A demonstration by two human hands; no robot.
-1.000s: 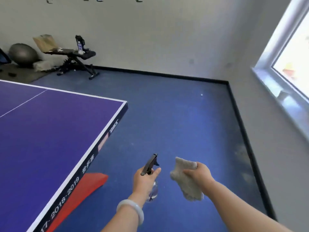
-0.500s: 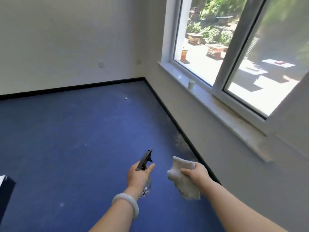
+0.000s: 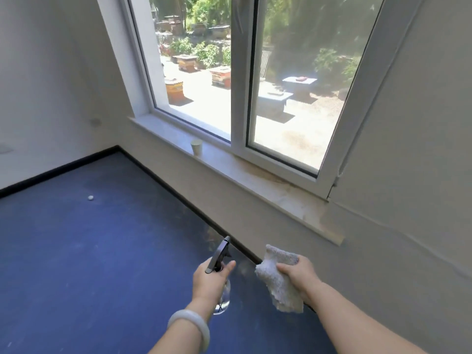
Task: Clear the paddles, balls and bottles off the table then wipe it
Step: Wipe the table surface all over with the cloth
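My left hand [image 3: 208, 282] grips a clear spray bottle [image 3: 222, 300] with a black trigger head [image 3: 220, 254], held low in front of me over the blue floor. My right hand [image 3: 297, 273] holds a crumpled off-white cloth [image 3: 279, 279] just to the right of the bottle. A small white ball [image 3: 90, 198] lies on the floor near the far wall. The table is out of view.
A white windowsill [image 3: 255, 180] runs along the right wall under a large window [image 3: 281, 80], with a paper cup [image 3: 197, 147] standing on it. Black skirting [image 3: 178, 192] edges the blue floor [image 3: 89, 251]. White walls meet at the far corner.
My view has swung right, away from the purple table toward the window wall. The table has left the frame. Both hands keep the same hold on bottle and cloth.
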